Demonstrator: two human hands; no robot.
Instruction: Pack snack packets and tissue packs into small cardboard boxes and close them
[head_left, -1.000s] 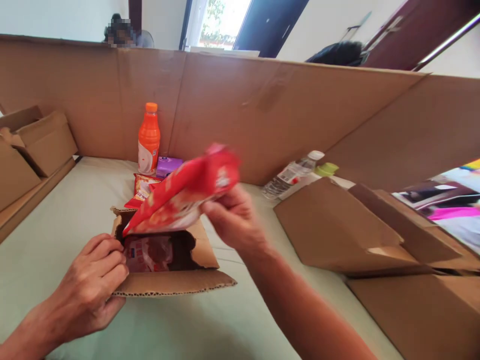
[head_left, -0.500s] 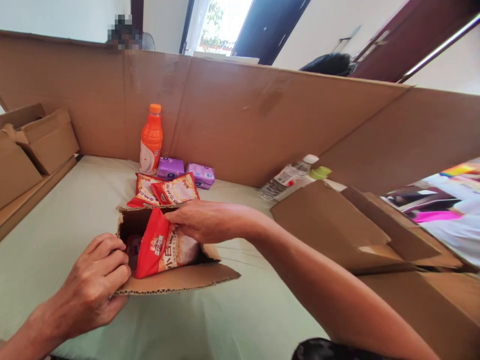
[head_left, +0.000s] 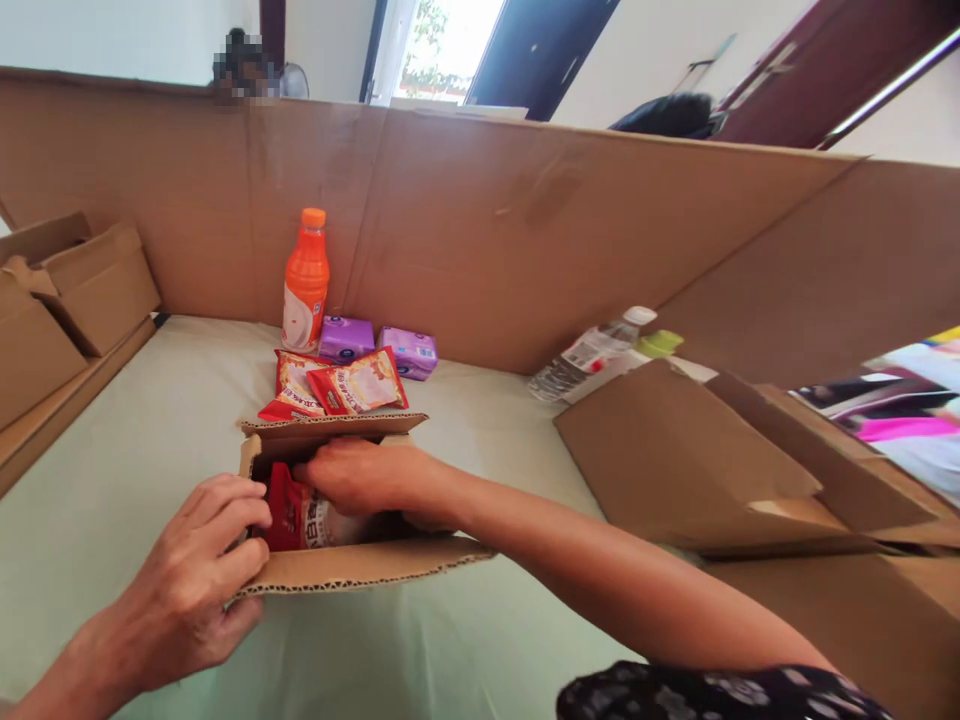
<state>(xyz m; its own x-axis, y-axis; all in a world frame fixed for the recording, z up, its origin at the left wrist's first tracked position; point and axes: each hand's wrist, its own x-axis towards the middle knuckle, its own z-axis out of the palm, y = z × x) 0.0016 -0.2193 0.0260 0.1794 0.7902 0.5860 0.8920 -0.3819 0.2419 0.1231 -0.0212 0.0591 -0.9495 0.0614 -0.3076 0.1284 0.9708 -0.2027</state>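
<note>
An open cardboard box stands on the pale green cloth. My left hand grips its left edge, fingers curled over the flap. Inside the box, my right hand is closed on a red and white snack packet; its fingertips are partly hidden behind the packet. Just beyond the box lie two similar packets, one snack packet partly under another snack packet.
An orange drink bottle stands at the back beside two purple tissue packs. A clear bottle leans near cardboard boxes at right. More boxes sit at left. A tall cardboard wall closes off the back.
My right hand has gone down into the box with the snack packet, which now sits lower inside. My left hand stays at the box's left edge.
</note>
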